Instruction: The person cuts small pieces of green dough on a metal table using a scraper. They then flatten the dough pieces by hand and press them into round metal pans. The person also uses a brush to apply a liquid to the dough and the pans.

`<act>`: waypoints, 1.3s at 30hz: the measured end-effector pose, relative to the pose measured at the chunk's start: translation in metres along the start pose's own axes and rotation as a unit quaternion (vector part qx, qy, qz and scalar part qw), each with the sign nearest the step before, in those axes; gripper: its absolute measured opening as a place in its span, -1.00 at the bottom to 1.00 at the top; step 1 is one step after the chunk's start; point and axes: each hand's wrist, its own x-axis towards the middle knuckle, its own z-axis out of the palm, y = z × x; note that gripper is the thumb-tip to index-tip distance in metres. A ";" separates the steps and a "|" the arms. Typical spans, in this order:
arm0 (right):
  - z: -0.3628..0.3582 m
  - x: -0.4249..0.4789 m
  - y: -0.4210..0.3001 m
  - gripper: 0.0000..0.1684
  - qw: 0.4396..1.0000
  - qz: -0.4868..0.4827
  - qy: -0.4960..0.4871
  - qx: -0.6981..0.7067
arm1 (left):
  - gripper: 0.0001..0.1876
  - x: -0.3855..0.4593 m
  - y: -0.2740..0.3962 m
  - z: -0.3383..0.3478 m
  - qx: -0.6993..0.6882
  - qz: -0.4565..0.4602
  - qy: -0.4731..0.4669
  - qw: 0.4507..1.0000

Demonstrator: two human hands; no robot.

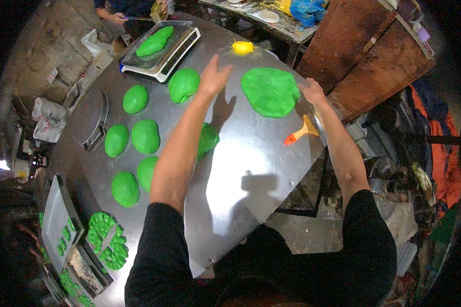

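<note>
A flattened round of green dough lies on the metal table before me. My right hand is at its right edge, fingertips near or on the rim; whether they grip it is unclear. To the left of the round, my left hand is over the table with thumb and fingers apart, holding nothing. A smooth green dough lump sits just left of that hand. My left forearm partly covers another green lump. By my right forearm rests a wooden-handled tool with an orange tip.
A scale bearing a long green dough piece stands at the back left. Beyond it is another person's hand. A yellow lump lies at the back. Several green dough lumps, a tray and small green pieces occupy the left.
</note>
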 end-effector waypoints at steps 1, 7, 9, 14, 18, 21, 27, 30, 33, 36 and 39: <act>0.007 0.012 0.017 -0.40 0.987 -0.019 0.069 -0.147 | -0.45 -0.012 -0.001 0.005 -0.033 -0.001 -0.020 0.999; 0.156 -0.015 -0.055 -0.23 0.950 -0.123 -0.054 -0.282 | -0.67 -0.139 -0.009 0.008 -0.081 0.008 -0.063 0.995; 0.168 -0.017 -0.074 -0.23 0.953 -0.091 -0.122 -0.261 | -0.71 -0.159 0.007 0.009 -0.104 -0.059 -0.093 0.988; 0.123 0.033 -0.096 -0.30 0.962 -0.083 -0.179 -0.187 | -0.68 -0.143 0.004 0.025 -0.050 -0.014 -0.080 0.995; 0.115 0.061 -0.021 -0.30 0.950 -0.104 -0.120 -0.267 | -0.53 -0.093 0.001 0.092 0.090 0.107 -0.133 0.981; 0.091 0.058 -0.032 -0.28 0.945 -0.083 -0.184 -0.259 | -0.37 -0.095 0.002 0.115 0.258 0.267 -0.153 0.916; 0.068 -0.069 0.046 -0.26 0.964 -0.082 -0.026 -0.250 | -0.32 -0.098 -0.010 0.117 0.171 0.136 -0.301 0.928; 0.011 -0.104 0.020 -0.23 0.971 -0.113 0.039 -0.206 | -0.43 -0.077 -0.029 0.076 0.004 0.095 -0.288 0.953; -0.016 -0.153 0.009 -0.17 0.931 0.166 0.081 -0.316 | -0.46 -0.094 -0.065 0.006 0.166 0.047 -0.147 0.974; 0.053 -0.169 0.075 -0.13 0.939 0.081 0.086 -0.322 | -0.35 -0.112 -0.111 -0.033 0.369 0.028 -0.100 0.924; 0.051 -0.197 0.052 -0.25 0.942 -0.012 0.119 -0.315 | -0.31 -0.121 -0.089 -0.026 0.319 -0.053 -0.237 0.916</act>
